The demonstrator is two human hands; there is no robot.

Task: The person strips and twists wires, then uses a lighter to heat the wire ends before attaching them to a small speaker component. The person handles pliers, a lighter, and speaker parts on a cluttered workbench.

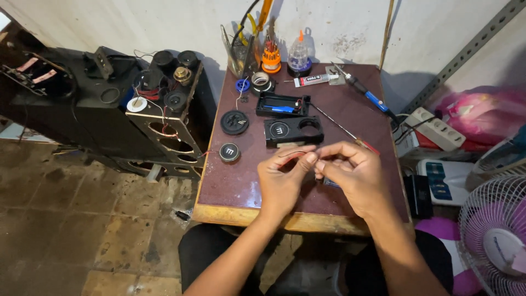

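My left hand [283,183] and my right hand [353,172] meet over the front of a small dark red table [230,183]. Both pinch a thin red and black wire [290,155] between thumb and fingers. A blue object [330,183] shows under my right hand; what it is I cannot tell. Just beyond the hands lie a black speaker front panel [294,131] with a round hole, a black battery holder [282,104] with a blue cell, and a thin screwdriver [345,131] with a red handle.
Two round black speaker parts [234,121] [229,152] lie left. A soldering iron [364,93], glue tube [315,80], solder spool [261,81], screwdriver bit set [270,57] and tool cup [241,52] stand at the back. Black speaker boxes [164,109] stand left, a power strip [435,129] and fan [496,230] right.
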